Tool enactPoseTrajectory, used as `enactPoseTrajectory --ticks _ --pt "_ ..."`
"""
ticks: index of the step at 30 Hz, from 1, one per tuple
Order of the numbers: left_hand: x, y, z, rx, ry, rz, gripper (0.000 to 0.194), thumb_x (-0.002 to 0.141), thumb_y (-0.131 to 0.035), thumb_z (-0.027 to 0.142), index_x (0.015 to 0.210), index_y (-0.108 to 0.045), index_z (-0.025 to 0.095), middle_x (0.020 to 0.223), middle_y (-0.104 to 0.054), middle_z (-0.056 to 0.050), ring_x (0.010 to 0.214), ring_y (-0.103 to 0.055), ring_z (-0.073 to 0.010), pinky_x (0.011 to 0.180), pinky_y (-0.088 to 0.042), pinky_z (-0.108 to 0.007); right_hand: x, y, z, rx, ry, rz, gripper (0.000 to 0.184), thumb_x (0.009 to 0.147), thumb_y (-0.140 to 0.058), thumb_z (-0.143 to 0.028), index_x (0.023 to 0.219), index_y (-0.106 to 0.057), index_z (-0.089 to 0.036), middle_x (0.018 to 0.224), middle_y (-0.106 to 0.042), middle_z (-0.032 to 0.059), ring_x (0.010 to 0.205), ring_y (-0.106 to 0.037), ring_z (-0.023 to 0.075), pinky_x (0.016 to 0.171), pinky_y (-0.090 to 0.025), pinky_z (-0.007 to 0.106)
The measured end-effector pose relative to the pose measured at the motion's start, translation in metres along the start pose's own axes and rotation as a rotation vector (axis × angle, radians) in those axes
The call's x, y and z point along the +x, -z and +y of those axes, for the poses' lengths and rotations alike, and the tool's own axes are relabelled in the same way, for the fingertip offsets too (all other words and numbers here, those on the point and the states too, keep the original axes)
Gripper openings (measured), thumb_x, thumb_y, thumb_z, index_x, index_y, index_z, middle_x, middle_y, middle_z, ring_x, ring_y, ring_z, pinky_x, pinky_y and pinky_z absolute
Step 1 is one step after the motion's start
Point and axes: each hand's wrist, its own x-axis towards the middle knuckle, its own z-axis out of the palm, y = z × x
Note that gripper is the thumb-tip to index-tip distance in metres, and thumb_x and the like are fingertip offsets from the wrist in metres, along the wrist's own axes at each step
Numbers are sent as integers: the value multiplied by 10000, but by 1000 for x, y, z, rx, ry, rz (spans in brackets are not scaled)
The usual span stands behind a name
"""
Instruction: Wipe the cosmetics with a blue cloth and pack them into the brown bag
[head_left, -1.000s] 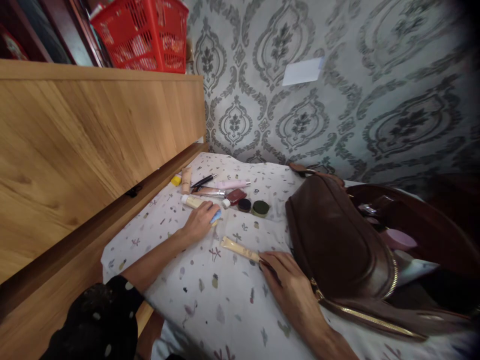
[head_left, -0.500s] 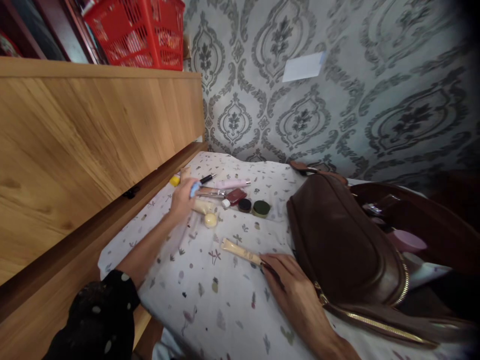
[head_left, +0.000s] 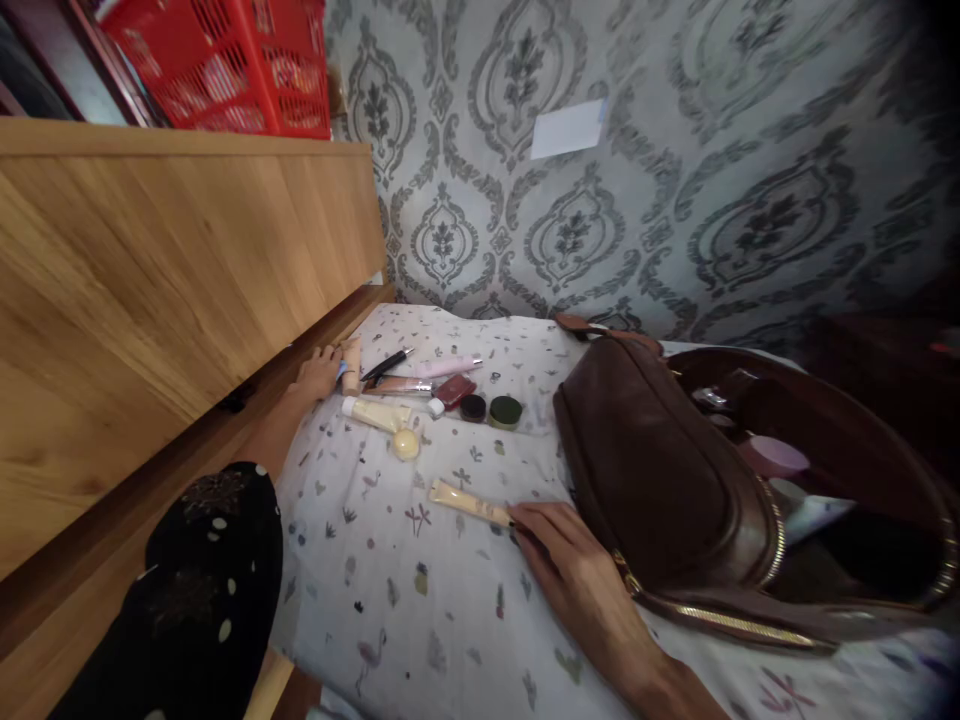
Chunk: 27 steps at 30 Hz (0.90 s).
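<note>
My left hand (head_left: 318, 374) is at the cloth's left edge, its fingers closed around a small blue item (head_left: 342, 369) that is mostly hidden. Right beside it lies a peach tube (head_left: 352, 362). My right hand (head_left: 581, 565) rests on the cloth, fingertips pinching the dark-capped end of a slim beige tube (head_left: 469, 502) that lies flat. Between the hands are a cream tube (head_left: 381, 413) with a white cap, a small round yellow pot (head_left: 406, 444), a black pen (head_left: 388, 363), a pink tube (head_left: 448, 366), a brush (head_left: 405, 386), a dark red item (head_left: 455, 391) and two dark-lidded round jars (head_left: 505, 411).
An open brown leather bag (head_left: 645, 450) with a gold zip stands at right, with several items inside. A wooden cabinet (head_left: 187, 280) rises at left, carrying a red plastic basket (head_left: 247, 75). Patterned wallpaper (head_left: 442, 240) closes off the back; the surface has a printed cloth (head_left: 420, 630).
My left hand has moved left with the blue item, away from the brush and pen to the cloth's edge. The right hand keeps hold of the beige tube. The view has shifted slightly.
</note>
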Motion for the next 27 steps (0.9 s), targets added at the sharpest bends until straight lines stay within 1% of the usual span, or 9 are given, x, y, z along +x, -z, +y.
enactPoseTrajectory --ticks 4,8,11,16,19,21,22,24,27 --pt "-1 5 1 54 18 11 414 935 -401 125 1334 -510 159 1363 -475 -224 1330 -419 -380 992 -463 -522 0 -1 0 11 9 8 206 989 -498 -178 1108 -662 -214 991 -710 73 928 -686 228 811 -612 378" --pt "-14 6 -3 38 -22 48 369 938 -398 108 1289 -500 160 1326 -509 -201 1300 -459 -353 993 -463 -482 2 -1 -1 13 19 17 194 988 -504 -169 1104 -653 -214 964 -707 67 905 -681 230 798 -605 381" --pt "-26 2 -7 -15 -14 88 347 899 -461 82 1237 -501 151 1289 -538 -184 1244 -524 -345 975 -471 -463 2 -3 -1 -2 15 30 179 982 -512 -161 1090 -649 -205 955 -705 68 895 -676 235 787 -603 392" --pt "-53 -4 -15 -169 73 182 314 911 -568 293 1175 -491 140 1198 -596 -167 1041 -646 -311 838 -523 -391 0 -6 1 -40 17 41 194 967 -505 -123 1067 -653 -198 953 -696 76 901 -664 246 796 -600 410" --pt "-77 -6 -17 -391 122 263 337 858 -633 402 1079 -522 173 1007 -663 -98 928 -671 -272 734 -530 -337 0 -8 1 -44 6 37 218 968 -500 -126 1090 -663 -205 950 -690 78 897 -654 248 785 -599 408" --pt "-97 -6 -14 -732 144 268 354 764 -712 432 973 -549 198 855 -658 -55 798 -670 -251 606 -510 -310 0 -9 1 -47 -4 42 228 972 -496 -135 1103 -667 -208 939 -685 80 892 -647 250 784 -600 414" --pt "-108 -4 -10 -932 140 232 373 719 -745 446 932 -555 206 800 -643 -37 728 -656 -235 534 -480 -289 1 -9 1 -51 -8 47 232 974 -491 -138 1107 -668 -206 936 -682 83 893 -642 253 784 -600 420" --pt "-132 2 1 -1216 79 34 419 688 -778 485 916 -562 207 729 -607 -9 607 -607 -187 424 -393 -239 1 -9 0 -63 -16 49 247 973 -482 -135 1123 -667 -202 955 -678 91 912 -635 261 804 -600 444" --pt "-165 15 29 -1351 -62 -228 421 713 -799 466 965 -603 192 692 -582 16 514 -529 -120 383 -347 -205 2 -5 -3 -68 2 50 263 958 -513 -155 1174 -655 -201 1069 -674 118 1012 -621 283 880 -586 505"
